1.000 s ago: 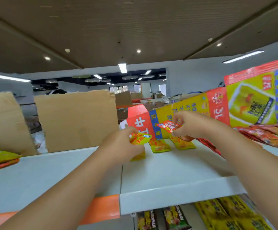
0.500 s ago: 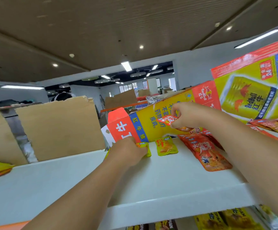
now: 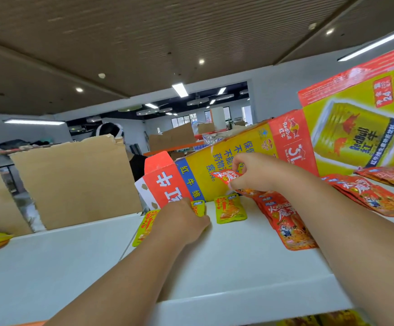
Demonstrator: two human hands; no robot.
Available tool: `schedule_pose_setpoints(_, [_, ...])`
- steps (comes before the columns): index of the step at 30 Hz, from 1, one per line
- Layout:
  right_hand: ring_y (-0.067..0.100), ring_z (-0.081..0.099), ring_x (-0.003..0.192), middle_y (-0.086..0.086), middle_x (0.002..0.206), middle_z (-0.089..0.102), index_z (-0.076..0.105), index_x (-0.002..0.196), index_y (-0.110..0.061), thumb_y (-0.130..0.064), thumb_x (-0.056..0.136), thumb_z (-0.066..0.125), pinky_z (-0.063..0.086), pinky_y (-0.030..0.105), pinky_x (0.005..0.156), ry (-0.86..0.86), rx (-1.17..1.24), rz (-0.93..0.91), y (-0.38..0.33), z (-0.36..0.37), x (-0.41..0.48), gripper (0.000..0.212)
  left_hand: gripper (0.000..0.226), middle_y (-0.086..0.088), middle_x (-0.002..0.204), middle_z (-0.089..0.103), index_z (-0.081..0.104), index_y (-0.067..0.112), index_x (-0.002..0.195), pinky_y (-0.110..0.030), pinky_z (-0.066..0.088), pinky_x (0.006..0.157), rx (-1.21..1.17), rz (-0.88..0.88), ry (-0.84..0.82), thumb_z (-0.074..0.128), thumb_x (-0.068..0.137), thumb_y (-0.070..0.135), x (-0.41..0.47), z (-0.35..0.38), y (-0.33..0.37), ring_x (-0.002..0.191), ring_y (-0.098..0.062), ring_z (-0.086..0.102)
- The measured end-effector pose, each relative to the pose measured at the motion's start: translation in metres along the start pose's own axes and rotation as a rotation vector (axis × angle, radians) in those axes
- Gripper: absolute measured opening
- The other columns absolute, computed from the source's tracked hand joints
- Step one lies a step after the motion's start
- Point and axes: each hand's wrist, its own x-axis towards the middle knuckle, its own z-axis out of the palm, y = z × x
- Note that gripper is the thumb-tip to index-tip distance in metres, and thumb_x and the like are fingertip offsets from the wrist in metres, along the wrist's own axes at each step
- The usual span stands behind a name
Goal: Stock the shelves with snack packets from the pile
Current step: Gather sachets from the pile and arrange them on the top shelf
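Snack packets [image 3: 230, 209] lie near the shelf's [image 3: 214, 267] back edge, against a leaning carton [image 3: 214, 165]. In the head view, my right hand [image 3: 254, 172] pinches a red packet [image 3: 226, 176] above the overlapping red row [image 3: 287, 227]. My left hand [image 3: 182, 222] covers a yellow packet [image 3: 198, 207]; its fingers are hidden, so I cannot tell its grip. My worry: setting the red one down askew could slide that slick row toward the front edge, or topple the carton.

Left hand [image 3: 182, 222], right hand [image 3: 254, 172] bare (forearms [image 3: 120, 278] too).
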Motion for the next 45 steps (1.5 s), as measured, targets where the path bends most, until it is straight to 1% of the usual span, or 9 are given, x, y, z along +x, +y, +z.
schedule_pose_setpoints(12, [0.025,0.065,0.094,0.001,0.103,0.062,0.055,0.108,-0.031,-0.053,0.08,0.073,0.055,0.04,0.079,-0.038,0.033,0.02,0.002,0.005,-0.003,0.041,0.037,0.002,0.094,0.05,0.05,0.03,0.104,-0.032,0.044,0.072,0.051,0.01,0.006,0.059,0.084,0.06,-0.005,-0.005,-0.001,0.091,-0.023,0.054])
schedule_pose_setpoints(18, [0.027,0.066,0.098,0.004,0.107,0.064,0.055,0.109,-0.03,-0.052,0.082,0.073,0.055,0.039,0.078,-0.042,0.052,0.029,0.001,0.006,-0.004,0.04,0.043,0.005,0.088,0.052,0.052,0.032,0.101,-0.033,0.047,0.071,0.034,0.007,0.014,0.058,0.08,0.069,-0.007,-0.005,-0.004,0.088,-0.022,0.057])
schedule_pose_setpoints(23, [0.021,0.06,0.081,0.004,0.103,0.062,0.055,0.108,-0.03,-0.052,0.082,0.073,0.046,0.034,0.066,-0.042,0.079,0.027,0.002,0.006,-0.004,0.038,0.04,0.008,0.094,0.054,0.051,0.038,0.103,-0.032,0.045,0.072,0.008,0.019,0.113,0.051,0.086,0.074,-0.009,-0.013,-0.004,0.087,-0.02,0.053])
schedule_pose_setpoints(25, [0.019,0.057,0.076,0.003,0.101,0.061,0.054,0.107,-0.03,-0.053,0.081,0.073,0.044,0.033,0.063,-0.036,0.077,0.028,0.004,0.007,-0.003,0.039,0.038,0.01,0.098,0.058,0.052,0.039,0.101,-0.033,0.047,0.073,-0.039,0.041,0.175,0.051,0.087,0.074,-0.007,-0.016,-0.005,0.087,-0.019,0.054])
schedule_pose_setpoints(30, [0.017,0.055,0.071,0.003,0.099,0.061,0.054,0.109,-0.031,-0.053,0.081,0.073,0.042,0.031,0.06,-0.028,0.073,0.031,0.006,0.008,-0.001,0.041,0.043,0.01,0.112,0.065,0.059,0.037,0.12,-0.034,0.05,0.075,-0.12,0.134,0.238,0.054,0.09,0.068,-0.005,-0.019,-0.005,0.096,-0.017,0.056])
schedule_pose_setpoints(34, [0.016,0.057,0.078,-0.002,0.1,0.058,0.054,0.11,-0.03,-0.054,0.081,0.073,0.043,0.031,0.062,-0.022,0.045,0.033,0.008,0.007,-0.001,0.042,0.041,0.007,0.114,0.065,0.062,0.035,0.12,-0.036,0.051,0.083,-0.168,0.206,0.235,0.058,0.09,0.063,-0.004,-0.018,-0.003,0.103,-0.019,0.058])
schedule_pose_setpoints(36, [0.017,0.057,0.081,-0.002,0.1,0.058,0.055,0.108,-0.031,-0.054,0.08,0.074,0.043,0.032,0.063,-0.017,0.038,0.042,0.008,0.006,-0.002,0.041,0.039,0.007,0.115,0.065,0.062,0.034,0.118,-0.035,0.049,0.081,-0.181,0.234,0.225,0.059,0.09,0.062,-0.003,-0.016,-0.002,0.103,-0.019,0.058])
schedule_pose_setpoints(42, [0.02,0.057,0.07,0.004,0.1,0.062,0.055,0.107,-0.027,-0.048,0.083,0.073,0.043,0.032,0.061,0.067,0.062,0.077,0.007,-0.002,-0.01,0.037,0.042,0.008,0.118,0.064,0.06,0.039,0.124,-0.035,0.051,0.086,-0.222,0.343,0.159,0.06,0.089,0.062,-0.01,-0.02,0.005,0.107,-0.017,0.058])
schedule_pose_setpoints(45, [0.019,0.058,0.072,0.001,0.098,0.059,0.054,0.108,-0.027,-0.048,0.083,0.072,0.043,0.032,0.061,0.129,0.074,0.104,0.011,-0.008,-0.021,0.037,0.045,0.008,0.124,0.062,0.057,0.041,0.129,-0.035,0.05,0.089,-0.174,0.433,0.118,0.06,0.089,0.062,-0.015,-0.03,0.017,0.112,-0.018,0.057])
